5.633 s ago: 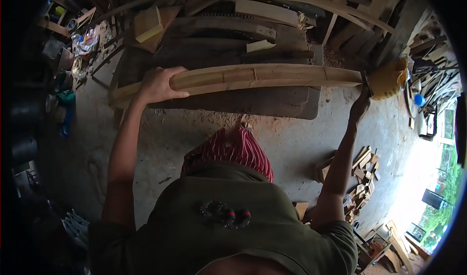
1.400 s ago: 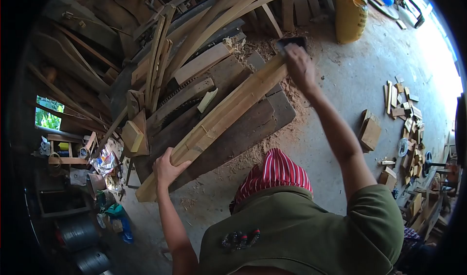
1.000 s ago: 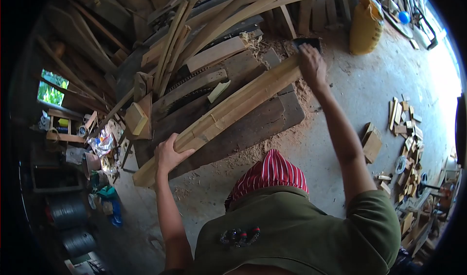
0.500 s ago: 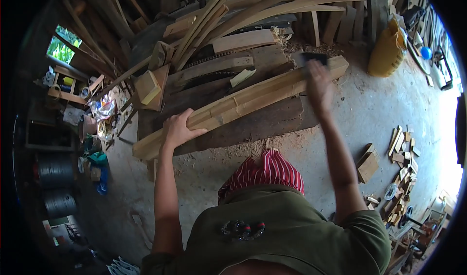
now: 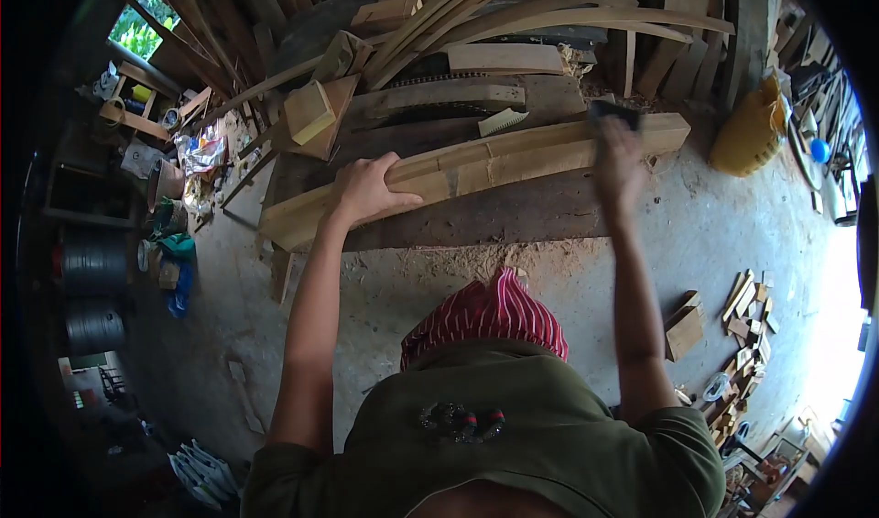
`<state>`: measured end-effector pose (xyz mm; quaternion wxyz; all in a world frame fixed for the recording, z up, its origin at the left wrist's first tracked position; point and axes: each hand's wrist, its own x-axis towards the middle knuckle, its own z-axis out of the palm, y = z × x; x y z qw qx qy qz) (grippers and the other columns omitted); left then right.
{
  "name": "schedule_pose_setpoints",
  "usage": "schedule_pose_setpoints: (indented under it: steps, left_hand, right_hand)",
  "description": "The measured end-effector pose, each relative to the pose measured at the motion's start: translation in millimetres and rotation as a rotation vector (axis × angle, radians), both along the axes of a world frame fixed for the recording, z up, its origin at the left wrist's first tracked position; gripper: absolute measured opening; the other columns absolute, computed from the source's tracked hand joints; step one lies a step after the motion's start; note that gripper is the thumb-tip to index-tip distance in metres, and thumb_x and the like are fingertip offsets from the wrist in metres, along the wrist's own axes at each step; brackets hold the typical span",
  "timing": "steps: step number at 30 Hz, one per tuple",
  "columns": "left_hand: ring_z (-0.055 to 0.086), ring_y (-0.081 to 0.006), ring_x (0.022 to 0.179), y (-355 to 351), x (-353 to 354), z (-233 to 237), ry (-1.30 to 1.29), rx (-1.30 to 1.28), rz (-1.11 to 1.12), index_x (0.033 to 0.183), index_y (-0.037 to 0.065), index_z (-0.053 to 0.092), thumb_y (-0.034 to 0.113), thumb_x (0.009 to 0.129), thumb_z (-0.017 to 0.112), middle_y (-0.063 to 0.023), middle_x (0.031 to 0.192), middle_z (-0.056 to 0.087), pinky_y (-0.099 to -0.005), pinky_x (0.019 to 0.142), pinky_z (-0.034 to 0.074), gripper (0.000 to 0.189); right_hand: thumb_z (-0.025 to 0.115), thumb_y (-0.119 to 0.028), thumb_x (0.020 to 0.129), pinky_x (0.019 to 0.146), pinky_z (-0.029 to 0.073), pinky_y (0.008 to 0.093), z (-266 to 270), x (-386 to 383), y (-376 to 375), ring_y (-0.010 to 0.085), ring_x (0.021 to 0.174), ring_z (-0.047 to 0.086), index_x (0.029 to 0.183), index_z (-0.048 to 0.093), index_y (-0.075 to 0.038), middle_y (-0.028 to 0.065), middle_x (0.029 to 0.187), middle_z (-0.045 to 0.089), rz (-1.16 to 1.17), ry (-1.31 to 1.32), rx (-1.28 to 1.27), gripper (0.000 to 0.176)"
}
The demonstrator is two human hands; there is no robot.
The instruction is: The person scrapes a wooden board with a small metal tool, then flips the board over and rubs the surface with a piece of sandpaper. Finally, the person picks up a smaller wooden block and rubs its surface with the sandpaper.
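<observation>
Right hand (image 5: 620, 174) was a blur on a dark block (image 5: 615, 111) at the beam's (image 5: 526, 159) far edge; couldn't tell its grip, block's underside hidden. Left hand (image 5: 368, 191), well apart, was clamped over the beam's left part. Beam lay along the bench (image 5: 476, 222), right end overhanging. Bare floor (image 5: 586, 303) separated bench and offcuts (image 5: 746, 358). Yellow sack (image 5: 746, 141): contents unclear.

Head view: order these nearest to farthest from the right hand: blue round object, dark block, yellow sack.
From the right hand:
1. Dark block, right at it, over the beam
2. Yellow sack, to the right
3. Blue round object, right, past the sack
</observation>
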<state>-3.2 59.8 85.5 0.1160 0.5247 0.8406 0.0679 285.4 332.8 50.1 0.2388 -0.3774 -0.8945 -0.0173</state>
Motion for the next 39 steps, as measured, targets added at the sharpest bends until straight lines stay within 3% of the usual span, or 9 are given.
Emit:
schedule_pose_setpoints:
  steps: [2,5,12,15,17,24,31,35,39]
  left_hand:
    - [0.072,-0.0311,0.091,-1,0,-3,0.024,0.033,-0.013,0.107,0.014,0.065,0.071,0.063,0.078,-0.0109,0.094,0.074,-0.0442,0.079,0.057,0.073]
    - [0.072,-0.0311,0.092,-1,1,-2,0.049,0.016,-0.014,0.109,0.013,0.065,0.072,0.063,0.078,-0.0113,0.096,0.074,-0.0445,0.078,0.057,0.075]
    - [0.070,-0.0301,0.099,-92,-47,8,0.190,0.148,-0.003,0.109,0.013,0.065,0.068,0.061,0.080,-0.0102,0.107,0.072,-0.0453,0.090,0.052,0.074]
    - [0.068,-0.0298,0.101,-129,-68,-6,-0.010,0.180,0.145,0.109,0.013,0.064,0.067,0.060,0.081,-0.0083,0.107,0.072,-0.0453,0.094,0.049,0.075]
    - [0.067,-0.0313,0.101,-126,-59,-5,0.171,0.150,0.166,0.107,0.014,0.063,0.065,0.058,0.084,-0.0075,0.106,0.071,-0.0468,0.090,0.051,0.074]
    - [0.068,-0.0281,0.096,-135,-48,-12,0.259,0.223,0.195,0.101,0.014,0.063,0.071,0.054,0.082,-0.0049,0.097,0.069,-0.0487,0.089,0.048,0.076]
    - [0.068,-0.0289,0.096,-129,-48,-6,0.285,0.233,0.139,0.106,0.016,0.063,0.073,0.057,0.080,-0.0052,0.095,0.071,-0.0442,0.086,0.051,0.077]
    - [0.066,-0.0261,0.098,-132,-50,-11,0.288,0.246,0.167,0.101,0.014,0.063,0.070,0.055,0.081,-0.0025,0.096,0.069,-0.0452,0.088,0.047,0.075]
    - [0.065,-0.0253,0.102,-136,-47,-17,0.283,0.288,0.167,0.102,0.014,0.062,0.070,0.055,0.082,-0.0028,0.098,0.067,-0.0481,0.090,0.045,0.077]
  right_hand:
    - [0.052,-0.002,0.088,0.113,0.041,0.0401,-19,-45,-56,0.0279,0.130,0.055,0.135,0.057,-0.005,0.0138,0.141,0.057,0.208,-0.070,0.070,0.047]
    - [0.057,-0.007,0.086,0.115,0.039,0.0425,-2,-88,-127,0.0286,0.129,0.057,0.125,0.065,-0.002,0.0156,0.133,0.063,0.433,0.173,-0.008,0.040]
    - [0.060,-0.008,0.085,0.116,0.036,0.0423,2,-85,-119,0.0251,0.131,0.054,0.129,0.063,-0.003,0.0117,0.137,0.061,0.483,0.168,-0.056,0.045]
    - [0.058,-0.006,0.087,0.116,0.037,0.0426,1,-87,-118,0.0256,0.133,0.053,0.130,0.063,-0.004,0.0121,0.139,0.060,0.466,0.154,-0.058,0.043]
    - [0.055,-0.006,0.090,0.114,0.039,0.0430,-2,-77,-102,0.0268,0.132,0.054,0.127,0.064,-0.004,0.0125,0.139,0.060,0.577,0.090,-0.018,0.039]
    - [0.053,-0.007,0.092,0.114,0.039,0.0438,-18,-31,-26,0.0316,0.127,0.057,0.130,0.061,-0.004,0.0175,0.134,0.062,-0.071,0.026,0.156,0.039]
    - [0.047,-0.008,0.091,0.122,0.026,0.0414,-15,-152,-220,0.0274,0.141,0.043,0.140,0.053,-0.006,0.0129,0.149,0.050,0.580,0.032,-0.149,0.049]
    - [0.048,-0.003,0.090,0.122,0.027,0.0408,-5,-104,-162,0.0247,0.141,0.044,0.137,0.056,-0.008,0.0118,0.147,0.052,0.346,-0.006,-0.177,0.048]
    - [0.056,-0.004,0.091,0.108,0.046,0.0448,-16,-45,-65,0.0284,0.122,0.062,0.130,0.062,-0.013,0.0133,0.127,0.067,0.027,0.129,0.171,0.041]
